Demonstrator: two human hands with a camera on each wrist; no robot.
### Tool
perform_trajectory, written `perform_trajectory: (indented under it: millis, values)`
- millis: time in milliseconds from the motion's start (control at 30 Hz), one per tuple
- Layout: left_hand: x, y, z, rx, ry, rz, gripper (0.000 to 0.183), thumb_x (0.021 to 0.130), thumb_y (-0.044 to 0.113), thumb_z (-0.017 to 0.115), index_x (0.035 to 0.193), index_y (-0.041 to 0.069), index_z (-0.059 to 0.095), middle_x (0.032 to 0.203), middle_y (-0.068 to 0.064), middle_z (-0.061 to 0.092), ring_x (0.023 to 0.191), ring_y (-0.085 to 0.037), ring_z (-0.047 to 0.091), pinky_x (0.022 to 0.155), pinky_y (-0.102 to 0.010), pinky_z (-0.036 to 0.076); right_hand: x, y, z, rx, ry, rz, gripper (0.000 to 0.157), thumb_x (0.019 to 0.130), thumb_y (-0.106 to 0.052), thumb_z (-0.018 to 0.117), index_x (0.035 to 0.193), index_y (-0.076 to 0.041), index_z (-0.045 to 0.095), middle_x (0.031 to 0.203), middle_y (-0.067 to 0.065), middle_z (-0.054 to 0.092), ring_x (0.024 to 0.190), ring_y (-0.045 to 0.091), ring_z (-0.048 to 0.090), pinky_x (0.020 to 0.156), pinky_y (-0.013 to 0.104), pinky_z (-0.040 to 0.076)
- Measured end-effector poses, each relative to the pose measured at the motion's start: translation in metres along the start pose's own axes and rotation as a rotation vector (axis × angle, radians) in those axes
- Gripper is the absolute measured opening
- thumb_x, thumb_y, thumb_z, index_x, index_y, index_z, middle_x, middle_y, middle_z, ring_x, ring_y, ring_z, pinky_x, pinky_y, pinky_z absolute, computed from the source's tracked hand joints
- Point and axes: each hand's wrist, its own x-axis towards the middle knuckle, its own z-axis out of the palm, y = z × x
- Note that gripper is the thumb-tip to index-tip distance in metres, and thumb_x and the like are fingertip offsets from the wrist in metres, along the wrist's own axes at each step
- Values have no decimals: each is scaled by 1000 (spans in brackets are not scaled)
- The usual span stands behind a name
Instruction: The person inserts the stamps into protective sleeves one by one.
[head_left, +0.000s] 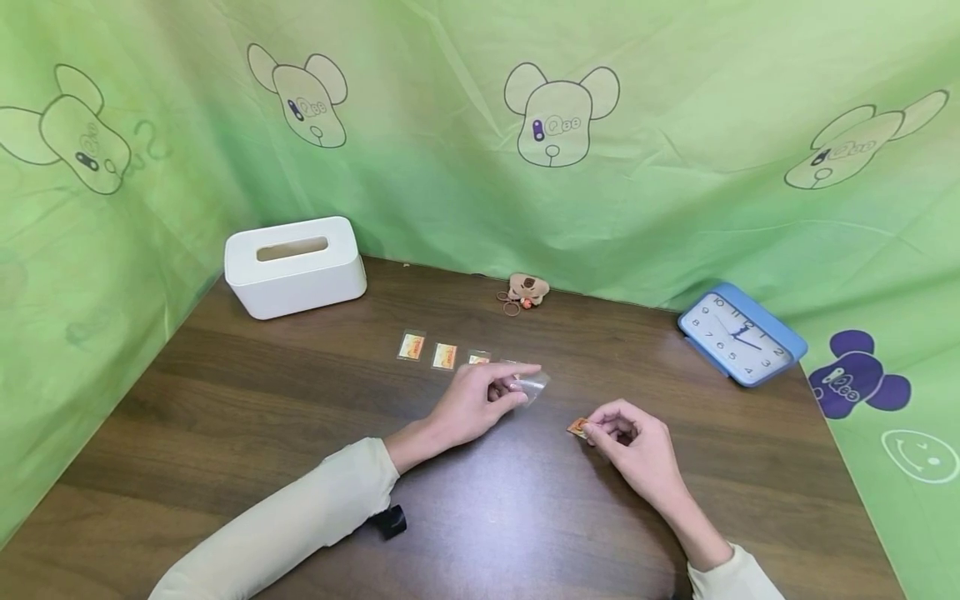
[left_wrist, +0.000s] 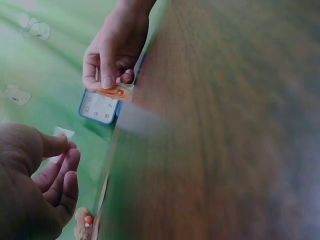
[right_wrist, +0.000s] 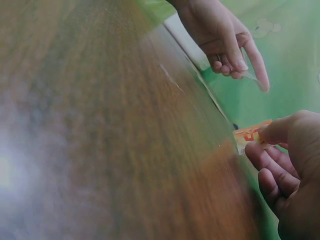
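My left hand (head_left: 474, 402) pinches a small clear plastic sleeve (head_left: 534, 385) between thumb and fingers, its index finger stretched out in the head view. To the right, my right hand (head_left: 639, 450) pinches a small orange-and-yellow printed card (head_left: 577, 427) at its edge. The same card (right_wrist: 249, 133) shows red marks in the right wrist view. Beyond the left hand, a row of small cards in clear sleeves lies on the table: a left card (head_left: 411, 345), a middle card (head_left: 444, 357) and another card (head_left: 478, 358), partly hidden by that hand.
On the brown wooden table (head_left: 285, 400), a white tissue box (head_left: 300, 283) stands at the back left. A plush animal keychain (head_left: 528, 290) lies at the back edge. At the right is a blue clock (head_left: 742, 333). Green printed cloth (head_left: 427, 183) hangs around the table.
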Motion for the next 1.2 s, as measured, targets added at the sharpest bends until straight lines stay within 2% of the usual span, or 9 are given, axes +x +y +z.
perform_trajectory:
  millis: [133, 200, 267, 333, 433, 533, 733, 1000, 1200]
  values:
    - [-5, -2, -4, -7, 18, -1, 62, 96, -2, 83, 154, 4, 63, 98, -8, 81, 79, -4, 67, 75, -24, 61, 0, -1, 2, 71, -12, 23, 16, 92, 11, 82, 97, -1, 74, 77, 11, 76, 66, 5, 70, 53, 18, 49]
    - [-7, -3, -6, -6, 23, -14, 63, 95, -3, 83, 154, 2, 60, 97, -8, 80, 79, -5, 66, 76, -23, 61, 0, -2, 3, 89, -21, 28, 15, 93, 11, 82, 100, 0, 75, 80, 12, 77, 68, 8, 74, 55, 18, 51]
    - [-9, -2, -7, -5, 30, -36, 56, 95, -3, 83, 147, -1, 63, 95, -8, 78, 78, -5, 66, 74, -23, 60, 0, -2, 4, 99, -30, 27, 15, 94, 10, 82, 104, 0, 78, 83, 13, 78, 70, 9, 76, 59, 18, 54]
    - [-11, -3, -8, -10, 42, -58, 40, 95, -2, 84, 132, -3, 68, 93, -7, 76, 77, -4, 64, 73, -22, 59, 0, -3, 5, 102, -36, 20, 16, 94, 10, 81, 107, 1, 79, 84, 13, 78, 72, 10, 77, 63, 17, 55]
    - [-14, -5, -8, -19, 61, -81, 18, 96, 1, 83, 110, 1, 73, 91, -5, 74, 77, -3, 63, 72, -22, 58, -1, -4, 7, 90, -38, 10, 15, 95, 9, 81, 107, 0, 81, 83, 12, 79, 71, 8, 75, 63, 17, 55]
    - [-18, -6, -9, -22, 76, -95, 8, 97, 4, 83, 100, 5, 76, 88, -1, 73, 77, -4, 62, 72, -20, 55, -1, -6, 9, 76, -30, 8, 13, 95, 7, 81, 102, -3, 81, 81, 10, 79, 69, 6, 71, 61, 16, 53]
    - [-24, -6, -11, -32, 73, -134, 5, 99, 7, 82, 97, 9, 78, 84, 2, 70, 74, -6, 60, 67, -19, 50, 0, -10, 13, 55, -9, -6, 15, 94, 6, 83, 99, -8, 81, 86, 7, 80, 71, 4, 67, 63, 17, 54]
    - [-28, -8, -9, -15, 75, -164, 6, 100, 10, 82, 95, 10, 79, 83, 5, 69, 73, -4, 58, 67, -19, 48, 2, -15, 20, 126, -40, -12, 12, 95, 13, 78, 98, 2, 75, 85, 14, 80, 77, 7, 77, 69, 17, 58]
    - [-31, -11, -8, -11, 66, -158, 6, 100, 8, 81, 94, 9, 80, 81, 6, 69, 71, -2, 57, 66, -19, 47, 6, -20, 28, 149, -18, -34, 11, 97, 12, 77, 98, 1, 72, 84, 15, 79, 76, 9, 79, 72, 19, 60]
